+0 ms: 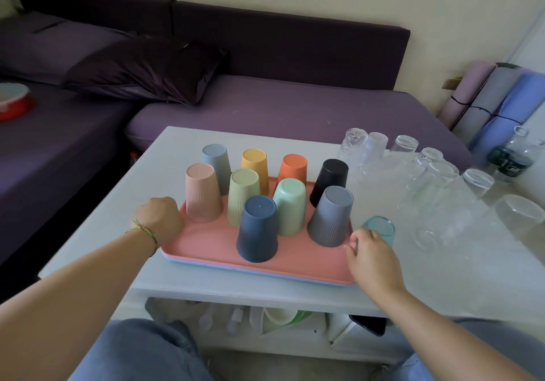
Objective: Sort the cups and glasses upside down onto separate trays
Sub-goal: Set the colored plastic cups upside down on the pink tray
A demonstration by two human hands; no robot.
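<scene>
nine plastic cups stand mouth-down on the pink tray (pixel 206 245) in the middle of the white bench (pixel 165 156), the navy cup (pixel 258 230) nearest and the grey cup (pixel 331 218) at the near right. a blue tray (pixel 265 274) shows as a thin edge under the pink one. the clear glasses (pixel 436 180) stand inverted in a cluster on the right of the bench, and a teal glass (pixel 380 229) sits just beside the pink tray's right rim.

the left hand (pixel 159 218) is at the tray's left rim with its fingers curled down over the edge, seemingly gripping it. the right hand (pixel 373 258) is at the right rim, its fingers (pixel 354 240) between the grey cup and the teal glass. i cannot tell whether they hold the rim, the glass or nothing.

the cups look light, stiff and tall for their footing, so they would likely tip or slide if the tray tilts. holding both short rims and keeping it level seems best. the glasses look heavier, smooth and breakable, and are best taken round the body one at a time.

no brand or writing can be read. the label on a dark jar (pixel 511 159) at the far right is too blurred.
</scene>
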